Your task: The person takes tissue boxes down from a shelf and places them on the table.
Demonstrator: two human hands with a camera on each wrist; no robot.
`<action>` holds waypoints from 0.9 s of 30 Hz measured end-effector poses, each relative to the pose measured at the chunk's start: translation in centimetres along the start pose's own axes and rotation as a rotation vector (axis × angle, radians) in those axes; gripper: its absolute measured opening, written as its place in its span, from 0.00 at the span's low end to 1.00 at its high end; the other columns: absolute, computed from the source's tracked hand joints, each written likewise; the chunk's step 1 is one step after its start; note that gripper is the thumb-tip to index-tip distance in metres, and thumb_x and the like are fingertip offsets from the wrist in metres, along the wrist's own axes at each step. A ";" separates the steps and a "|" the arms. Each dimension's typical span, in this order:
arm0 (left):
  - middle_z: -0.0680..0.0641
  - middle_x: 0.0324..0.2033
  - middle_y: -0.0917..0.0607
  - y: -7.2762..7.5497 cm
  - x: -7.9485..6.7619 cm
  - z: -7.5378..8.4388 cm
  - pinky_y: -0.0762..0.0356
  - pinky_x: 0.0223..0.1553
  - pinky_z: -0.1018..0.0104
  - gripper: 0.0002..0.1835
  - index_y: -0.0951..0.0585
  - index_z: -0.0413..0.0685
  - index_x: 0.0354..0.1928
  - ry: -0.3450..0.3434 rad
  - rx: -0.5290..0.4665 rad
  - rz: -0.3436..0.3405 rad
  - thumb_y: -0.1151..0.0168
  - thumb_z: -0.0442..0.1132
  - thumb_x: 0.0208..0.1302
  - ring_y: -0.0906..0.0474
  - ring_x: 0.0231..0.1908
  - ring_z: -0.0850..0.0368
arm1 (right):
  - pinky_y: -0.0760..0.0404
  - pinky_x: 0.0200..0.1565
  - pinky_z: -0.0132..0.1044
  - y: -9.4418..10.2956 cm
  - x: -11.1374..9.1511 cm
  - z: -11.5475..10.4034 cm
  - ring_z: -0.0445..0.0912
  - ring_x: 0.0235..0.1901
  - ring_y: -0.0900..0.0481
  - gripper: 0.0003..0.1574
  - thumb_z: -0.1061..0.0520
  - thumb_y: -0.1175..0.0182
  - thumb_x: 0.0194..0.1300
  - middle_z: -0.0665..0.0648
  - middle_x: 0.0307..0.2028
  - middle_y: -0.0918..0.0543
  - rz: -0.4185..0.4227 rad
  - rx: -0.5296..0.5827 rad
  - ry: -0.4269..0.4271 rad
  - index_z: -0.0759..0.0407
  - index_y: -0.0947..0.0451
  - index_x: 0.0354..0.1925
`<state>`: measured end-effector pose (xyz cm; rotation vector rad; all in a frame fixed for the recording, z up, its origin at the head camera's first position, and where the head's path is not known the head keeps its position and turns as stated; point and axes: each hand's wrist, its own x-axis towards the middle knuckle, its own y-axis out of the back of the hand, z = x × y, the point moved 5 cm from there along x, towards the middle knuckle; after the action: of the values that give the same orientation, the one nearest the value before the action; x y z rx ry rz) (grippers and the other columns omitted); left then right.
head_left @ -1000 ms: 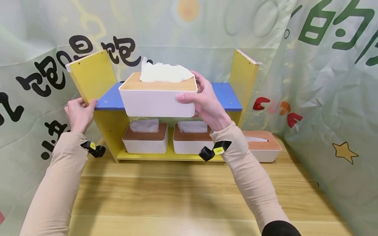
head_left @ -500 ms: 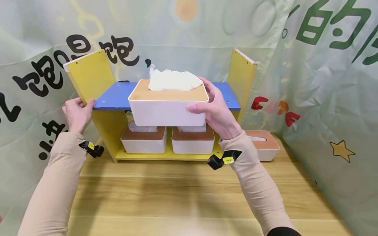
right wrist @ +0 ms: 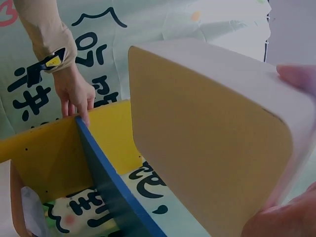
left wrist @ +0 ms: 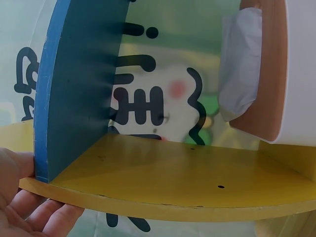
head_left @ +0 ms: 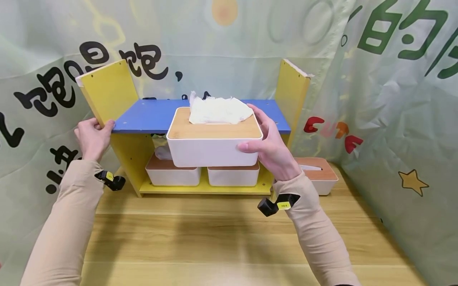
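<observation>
One tissue box (head_left: 214, 151), white with a light wooden lid (head_left: 214, 131), was in the grip of the right hand (head_left: 273, 149), whose thumb pressed the front wall while the fingers curled round the right end. It hung in the air before the front edge of the shelf's blue board (head_left: 143, 116), clear of the desk (head_left: 200, 242); its pale underside faced the right wrist view. A crumpled white tissue (head_left: 220, 110) stuck up through its lid.

The left hand (head_left: 94, 137) had its grip clenched on the shelf (head_left: 111, 89) itself, with the thumb by the front left corner of the blue board and the fingers behind the front edge of the yellow left side.

Two more boxes sat apart on the shelf's yellow bottom board (head_left: 204, 190): a left box (head_left: 173, 176) nearer its left end and a right box (head_left: 234, 177) towards its right end. From the head view, the held box partly covered both.

Past the shelf's right side, near the far right corner of the desk, stood a fourth box (head_left: 323, 182) with some white showing in its lid slot. Printed cloth (head_left: 222, 51) hung behind the shelf and along the desk's right edge.
</observation>
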<state>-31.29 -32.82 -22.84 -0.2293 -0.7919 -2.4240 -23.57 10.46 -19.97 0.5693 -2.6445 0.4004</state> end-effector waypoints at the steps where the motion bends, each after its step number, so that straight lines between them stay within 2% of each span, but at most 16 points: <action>1: 0.85 0.06 0.39 0.0 0.0 0.0 0.43 0.70 0.53 0.28 0.20 0.38 0.62 0.000 -0.002 0.000 0.42 0.52 0.70 0.41 0.66 0.44 | 0.24 0.55 0.35 0.1 -0.1 0.1 0.48 0.55 0.26 0.61 0.67 0.30 0.41 0.52 0.58 0.26 -0.003 -0.004 0.000 0.55 0.43 0.73; 7: 0.85 0.06 0.38 -0.1 0.0 0.0 0.44 0.71 0.54 0.28 0.21 0.39 0.63 0.012 -0.018 -0.007 0.42 0.52 0.70 0.41 0.67 0.46 | 0.24 0.57 0.37 0.8 -1.2 0.6 0.50 0.58 0.28 0.63 0.66 0.28 0.41 0.53 0.61 0.28 -0.020 -0.011 -0.020 0.54 0.45 0.74; 12: 0.84 0.07 0.37 0.0 0.1 -0.1 0.45 0.71 0.53 0.27 0.21 0.40 0.62 0.017 -0.005 -0.010 0.42 0.52 0.70 0.41 0.63 0.47 | 0.25 0.58 0.39 1.7 -2.1 1.0 0.50 0.60 0.31 0.65 0.67 0.30 0.41 0.53 0.63 0.30 -0.005 -0.028 -0.027 0.52 0.46 0.75; 20: 0.84 0.07 0.36 0.0 0.1 0.0 0.45 0.69 0.53 0.27 0.20 0.39 0.61 0.015 0.014 -0.003 0.42 0.52 0.70 0.40 0.55 0.53 | 0.19 0.55 0.37 3.1 -3.5 1.6 0.49 0.59 0.27 0.65 0.68 0.29 0.43 0.53 0.63 0.29 -0.034 -0.020 -0.008 0.51 0.48 0.76; 27: 0.83 0.07 0.35 0.0 0.0 0.0 0.46 0.70 0.53 0.28 0.20 0.40 0.61 0.024 0.011 -0.012 0.42 0.53 0.70 0.41 0.56 0.53 | 0.19 0.54 0.35 4.4 -4.9 2.4 0.46 0.57 0.26 0.67 0.67 0.24 0.44 0.53 0.64 0.29 -0.055 0.015 0.029 0.54 0.49 0.77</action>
<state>-31.33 -32.81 -22.85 -0.1916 -0.7978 -2.4290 -22.27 15.08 -25.11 0.6354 -2.5937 0.4097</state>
